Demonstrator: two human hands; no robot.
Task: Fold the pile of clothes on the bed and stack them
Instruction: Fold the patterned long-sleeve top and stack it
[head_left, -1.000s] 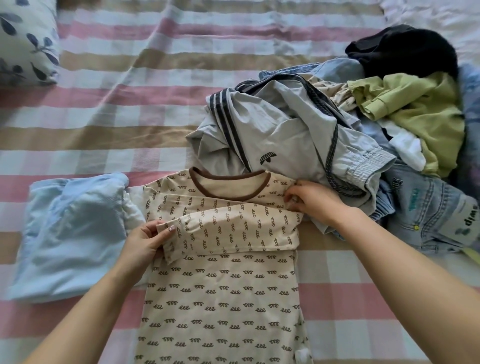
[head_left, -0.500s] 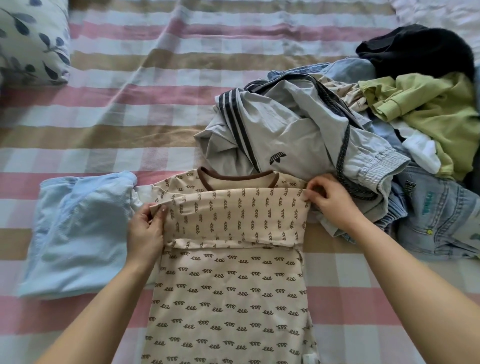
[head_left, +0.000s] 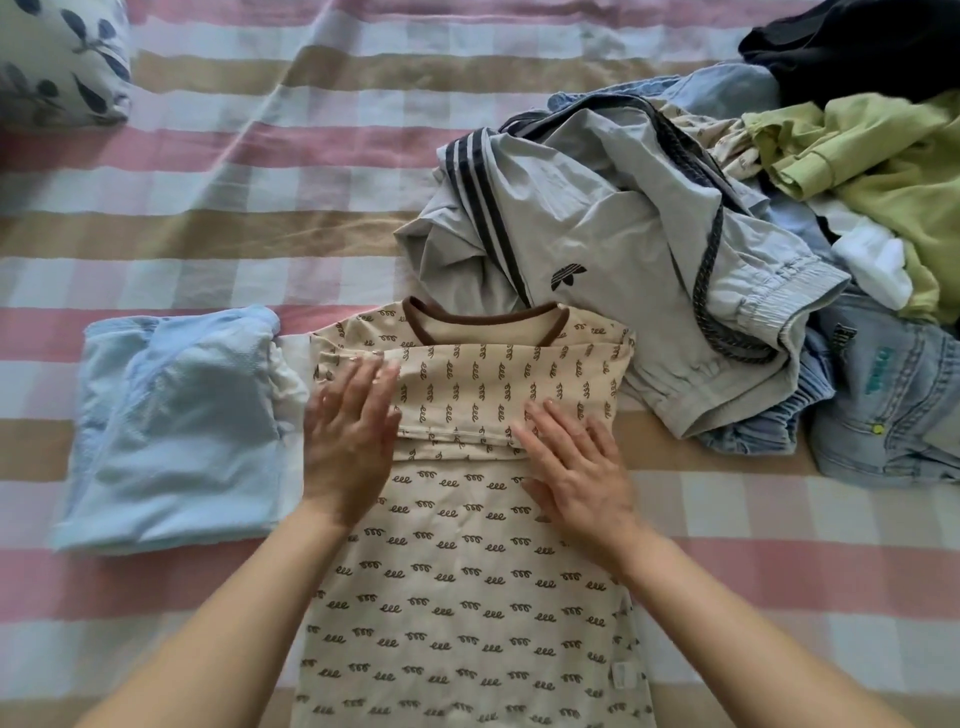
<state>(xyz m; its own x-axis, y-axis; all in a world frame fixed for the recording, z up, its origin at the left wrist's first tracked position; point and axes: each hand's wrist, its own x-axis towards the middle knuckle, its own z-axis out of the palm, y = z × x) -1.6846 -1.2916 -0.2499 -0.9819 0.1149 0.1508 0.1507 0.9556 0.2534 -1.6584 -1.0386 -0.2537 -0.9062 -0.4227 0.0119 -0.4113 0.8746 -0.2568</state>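
- While both palms lie flat on it, the cream patterned top (head_left: 467, 597) sits spread on the bed (head_left: 260, 218) right in front of the person, collar towards the heap, hem running out of view at the bottom.
- Left hand (head_left: 350, 441): fingers straight and slightly fanned, pressing down on the left end of the folded-in sleeves (head_left: 498, 384). Nothing pinched.
- Right hand (head_left: 576, 467): same story, flat and straight-fingered, resting on the lower edge of that sleeve band, right of centre.
- Sleeves are crossed over the chest just under the brown collar, but the body is at full length, so this one looks roughly half folded.
- Done so far: one light blue garment (head_left: 171, 431), folded, lying just beside the top on its left. That is the whole stack, as far as shows.
- Left to do: the heap at right. The grey striped jacket (head_left: 613, 234) lies against the top's collar, with a green garment (head_left: 883, 171), jeans (head_left: 893, 395) and a black garment (head_left: 857, 47) beyond it, and more underneath that I cannot make out.
- Verdict: early days, with most of the pile untouched.
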